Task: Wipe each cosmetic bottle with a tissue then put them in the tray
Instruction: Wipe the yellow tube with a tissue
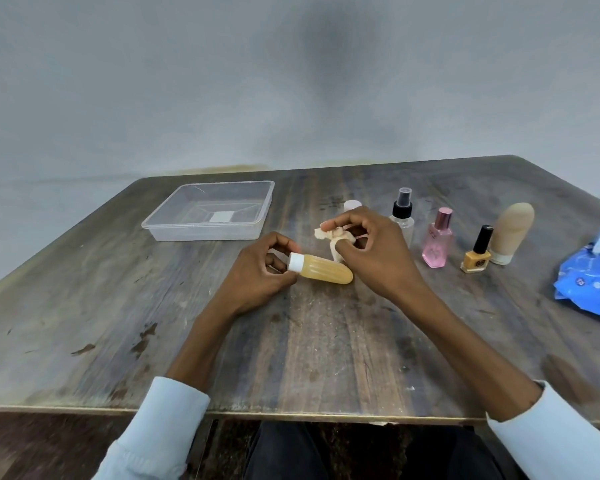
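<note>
My left hand (257, 271) grips the white cap end of a ribbed amber bottle (324, 270), which lies sideways just above the table's middle. My right hand (374, 251) pinches a crumpled, stained tissue (333, 237) right behind the bottle's rounded end. The clear plastic tray (174, 230) sits at the back left with nothing in it but a white label on its floor. A row of bottles stands to the right: a clear spray bottle (404, 211), a pink perfume bottle (437, 244), a yellow nail polish (477, 256) and a beige tube (510, 237).
A white-capped item (352, 205) peeks out behind my right hand. A blue pack of wipes (589, 282) lies at the right edge. The wooden table (153, 323) is worn and stained, with its front edge close to my lap.
</note>
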